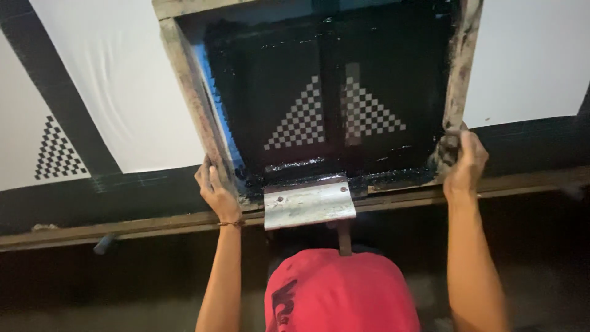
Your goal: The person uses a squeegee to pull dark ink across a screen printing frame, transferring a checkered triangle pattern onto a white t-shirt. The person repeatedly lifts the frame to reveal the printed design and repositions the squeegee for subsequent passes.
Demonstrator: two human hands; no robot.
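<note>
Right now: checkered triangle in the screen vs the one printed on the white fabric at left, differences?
The triangle in the screen shows pale squares on wet black ink, split by a dark centre bar. The printed triangle shows black squares on white fabric, unsplit, and looks smaller in view. Both share the same stepped checker pattern. The left hand and right hand grip the frame's lower corners.

Head camera, close, looking down

Long print table with white fabric stretched on it, plus the inky screen frame sitting on top.
</note>
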